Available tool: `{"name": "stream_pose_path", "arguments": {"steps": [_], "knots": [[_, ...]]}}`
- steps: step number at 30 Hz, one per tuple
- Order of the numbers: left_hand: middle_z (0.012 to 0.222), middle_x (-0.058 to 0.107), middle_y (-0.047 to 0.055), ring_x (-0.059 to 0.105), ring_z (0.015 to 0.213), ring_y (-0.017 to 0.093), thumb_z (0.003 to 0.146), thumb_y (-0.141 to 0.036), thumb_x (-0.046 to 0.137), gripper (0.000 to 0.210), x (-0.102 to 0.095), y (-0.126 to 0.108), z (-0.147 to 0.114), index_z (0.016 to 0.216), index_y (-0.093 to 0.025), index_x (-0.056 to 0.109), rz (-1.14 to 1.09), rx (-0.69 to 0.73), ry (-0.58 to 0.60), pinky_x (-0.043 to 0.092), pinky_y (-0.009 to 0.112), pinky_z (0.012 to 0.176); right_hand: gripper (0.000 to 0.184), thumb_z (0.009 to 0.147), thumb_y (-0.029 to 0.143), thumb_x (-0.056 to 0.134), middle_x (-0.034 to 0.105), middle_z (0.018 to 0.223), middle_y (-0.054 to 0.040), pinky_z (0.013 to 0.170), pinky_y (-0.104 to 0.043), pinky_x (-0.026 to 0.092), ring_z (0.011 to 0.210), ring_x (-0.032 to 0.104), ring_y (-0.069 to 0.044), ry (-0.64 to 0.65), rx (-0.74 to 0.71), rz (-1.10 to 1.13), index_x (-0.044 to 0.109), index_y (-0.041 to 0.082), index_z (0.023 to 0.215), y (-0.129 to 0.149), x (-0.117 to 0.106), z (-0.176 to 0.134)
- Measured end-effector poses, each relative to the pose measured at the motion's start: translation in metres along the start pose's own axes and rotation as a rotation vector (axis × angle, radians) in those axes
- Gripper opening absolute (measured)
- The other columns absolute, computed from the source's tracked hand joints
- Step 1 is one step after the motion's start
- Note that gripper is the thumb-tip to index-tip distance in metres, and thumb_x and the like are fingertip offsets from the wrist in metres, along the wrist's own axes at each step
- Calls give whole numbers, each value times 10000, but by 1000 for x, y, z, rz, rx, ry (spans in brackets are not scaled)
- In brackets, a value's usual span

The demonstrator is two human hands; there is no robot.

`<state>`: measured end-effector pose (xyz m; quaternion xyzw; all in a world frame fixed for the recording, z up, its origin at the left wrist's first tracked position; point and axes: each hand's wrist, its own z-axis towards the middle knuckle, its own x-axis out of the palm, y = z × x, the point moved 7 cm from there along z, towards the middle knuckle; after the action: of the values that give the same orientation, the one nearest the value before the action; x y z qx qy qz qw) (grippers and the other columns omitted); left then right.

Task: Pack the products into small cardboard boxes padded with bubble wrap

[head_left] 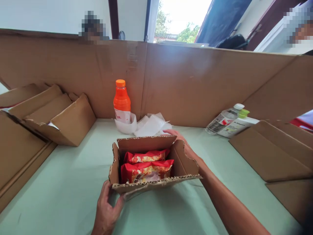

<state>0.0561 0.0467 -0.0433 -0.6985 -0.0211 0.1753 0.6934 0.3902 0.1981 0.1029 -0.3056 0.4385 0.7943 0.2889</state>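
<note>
So closest to us, our left hand [107,209] is curled around the near left corner of the small cardboard box [149,182], thumb pressed on the front wall and fingers wrapped under the edge. Our right hand [182,143] reaches along the box's right side to the far corner, fingers laid flat against the back flap, not closed on anything else. That box sits open in the middle of the green table [61,182], and inside we've got 2 red snack packs [146,166] lying side by side. Just behind it there's crumpled white paper [149,125], and an orange bottle [121,101] standing upright beside that. Off to the right, 2 bottles [230,122] lie on their sides near flat cardboard sheets [271,153]. Left side has folded boxes [53,114] stacked up, and a tall cardboard wall [195,85] runs across the back.
</note>
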Motion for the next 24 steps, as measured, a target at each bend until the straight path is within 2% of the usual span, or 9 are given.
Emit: {"name": "stream_pose_path", "arguments": {"steps": [3, 6, 8, 12, 15, 17, 19, 22, 24], "knots": [[979, 721, 110, 693, 957, 297, 729, -560, 723, 530, 3, -1, -3, 1088, -176, 656, 23, -20, -37, 556, 383, 856, 288, 892, 422, 582, 628, 1376, -47, 1132, -481, 373, 1354, 480, -278, 136, -172, -11, 751, 290, 1084, 6, 29, 52], [1002, 716, 113, 674, 1046, 320, 753, -590, 688, 536, 5, -2, -6, 1105, -186, 661, 82, 2, -83, 546, 393, 903, 145, 853, 373, 654, 750, 1094, -52, 1035, -444, 455, 1167, 611, -252, 26, -131, 23, 762, 278, 875, 0, 40, 91], [1051, 711, 118, 656, 1101, 328, 756, -591, 684, 545, 5, 1, -7, 1131, -196, 653, 110, 21, -94, 535, 406, 942, 173, 876, 358, 617, 754, 951, -58, 950, -430, 493, 1022, 655, -237, -85, -75, 27, 734, 244, 821, -4, 29, 105], [1100, 699, 134, 648, 1127, 327, 768, -559, 692, 564, 6, 13, -7, 1178, -179, 618, 99, 11, -93, 531, 412, 965, 276, 937, 403, 505, 705, 879, -44, 702, -324, 516, 778, 638, -177, -483, 104, 106, 677, 188, 961, -4, -57, 76], [1156, 679, 145, 678, 1064, 299, 781, -538, 689, 557, 11, 21, -4, 1189, -169, 598, 26, 28, -53, 552, 381, 931, 269, 832, 465, 665, 671, 807, -14, 681, -298, 489, 719, 607, -163, -773, 193, 52, 668, 199, 873, 13, -130, 1], [1222, 649, 149, 695, 1021, 273, 785, -518, 692, 568, 13, 22, -1, 1223, -174, 575, -31, 50, -29, 565, 367, 912, 311, 795, 508, 701, 665, 831, -20, 734, -318, 482, 736, 596, -170, -862, 228, -94, 667, 204, 854, 26, -150, -53], [1251, 633, 145, 705, 998, 258, 778, -488, 705, 603, 16, 19, 1, 1272, -184, 540, -96, 56, 3, 579, 361, 888, 354, 796, 551, 686, 648, 798, -17, 686, -309, 472, 688, 566, -165, -785, 323, -66, 652, 202, 846, 24, -134, -93], [1248, 633, 137, 688, 1059, 263, 782, -436, 706, 618, 22, 2, 7, 1317, -194, 512, -156, 25, 71, 573, 373, 907, 384, 818, 582, 641, 576, 671, 8, 549, -268, 430, 596, 506, -149, -476, 443, 217, 587, 204, 773, 12, -63, -114], [1270, 620, 142, 657, 1123, 271, 787, -415, 690, 610, 29, -17, 17, 1324, -185, 514, -161, 14, 113, 545, 394, 953, 403, 836, 599, 601, 551, 652, 12, 534, -260, 427, 595, 498, -148, -373, 443, 367, 548, 209, 745, 13, -19, -110]]}}
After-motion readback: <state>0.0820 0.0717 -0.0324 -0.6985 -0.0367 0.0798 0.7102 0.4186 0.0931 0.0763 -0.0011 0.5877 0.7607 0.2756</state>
